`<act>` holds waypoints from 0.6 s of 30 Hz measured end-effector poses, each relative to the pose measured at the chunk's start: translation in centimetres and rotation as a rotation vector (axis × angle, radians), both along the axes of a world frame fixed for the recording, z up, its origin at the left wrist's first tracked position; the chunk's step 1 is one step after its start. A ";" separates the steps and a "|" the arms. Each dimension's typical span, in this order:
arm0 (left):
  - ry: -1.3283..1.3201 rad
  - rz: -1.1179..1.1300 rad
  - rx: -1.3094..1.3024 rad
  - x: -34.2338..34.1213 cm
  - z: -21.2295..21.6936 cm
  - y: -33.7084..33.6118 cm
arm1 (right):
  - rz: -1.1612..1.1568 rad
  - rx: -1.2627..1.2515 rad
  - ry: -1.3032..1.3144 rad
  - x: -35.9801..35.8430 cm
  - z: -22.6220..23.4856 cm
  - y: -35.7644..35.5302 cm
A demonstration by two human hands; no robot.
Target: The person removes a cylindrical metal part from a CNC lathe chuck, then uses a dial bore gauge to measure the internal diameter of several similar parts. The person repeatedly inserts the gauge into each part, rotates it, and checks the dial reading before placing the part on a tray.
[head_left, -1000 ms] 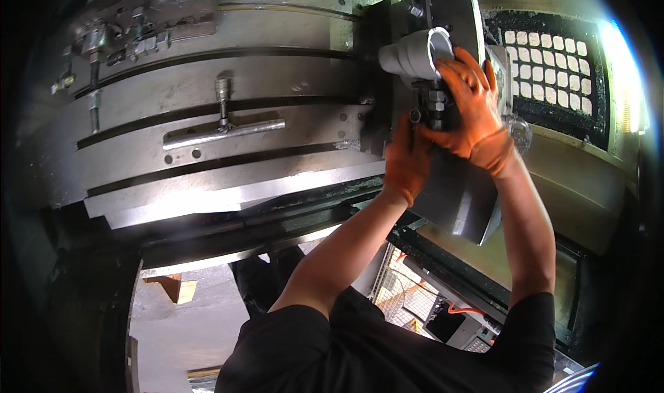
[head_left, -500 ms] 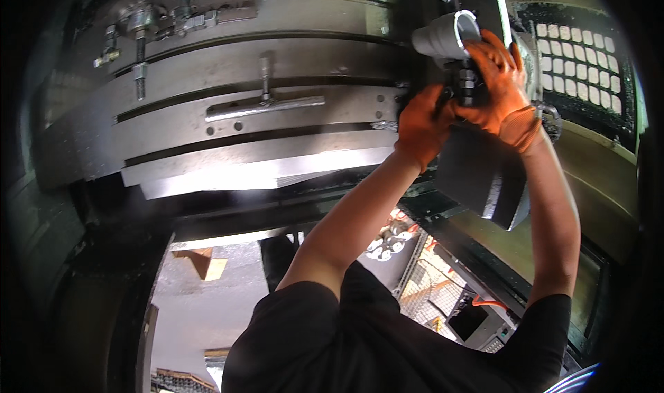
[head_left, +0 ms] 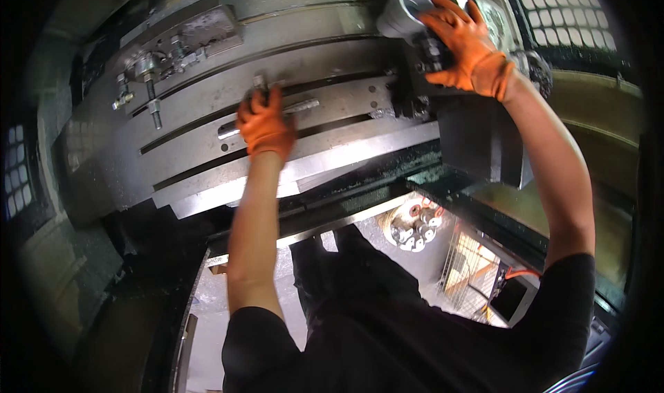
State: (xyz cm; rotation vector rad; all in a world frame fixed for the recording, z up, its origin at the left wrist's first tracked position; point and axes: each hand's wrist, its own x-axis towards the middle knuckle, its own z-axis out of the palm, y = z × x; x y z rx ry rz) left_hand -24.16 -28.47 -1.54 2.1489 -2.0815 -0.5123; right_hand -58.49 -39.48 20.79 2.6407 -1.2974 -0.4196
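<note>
My left hand (head_left: 266, 125), in an orange glove, is closed over the middle of a metal T-handle wrench (head_left: 304, 106) lying on the slotted machine table (head_left: 325, 127). Its fingers are slightly blurred. My right hand (head_left: 470, 51), gloved the same way, grips a grey hollow, cone-shaped metal part (head_left: 399, 16) by its open rim. The fingers lie at the rim while the thumb reaches lower, beside a dark bolt and nut (head_left: 434, 51). This part sits against a dark fixture block at the table's right end; what holds it there is partly hidden.
Clamping studs and nuts (head_left: 149, 82) stand on a metal block at the table's left. A dark box-shaped housing (head_left: 481, 141) juts out below my right forearm. A grid-like panel (head_left: 564, 13) is at the upper right. Metal chips lie along the ledge below the table.
My left hand has left the fixture beside my right hand and moved left onto the T-handle wrench. My right hand stays at the grey part. The whole view has shifted and tilted.
</note>
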 end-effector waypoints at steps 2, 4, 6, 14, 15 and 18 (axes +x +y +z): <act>-0.103 -0.119 0.110 2.0 -0.5 -0.4 | -0.009 -0.051 0.009 0.3 0.0 0.7; -0.153 -0.159 0.207 2.2 2.2 -1.7 | 0.036 -0.063 0.070 0.1 0.3 0.2; -0.150 -0.261 0.169 3.0 0.5 -3.3 | 0.015 -0.059 0.057 0.3 0.3 0.4; 0.921 0.255 0.000 1.7 -1.5 -2.7 | 0.001 -0.027 0.055 0.7 0.3 0.5; 1.118 0.283 -0.033 -0.2 0.8 -2.2 | -0.007 -0.020 0.050 0.5 0.2 0.6; 1.572 0.325 0.197 -4.4 9.9 -1.0 | -0.014 -0.015 0.044 0.3 0.1 0.8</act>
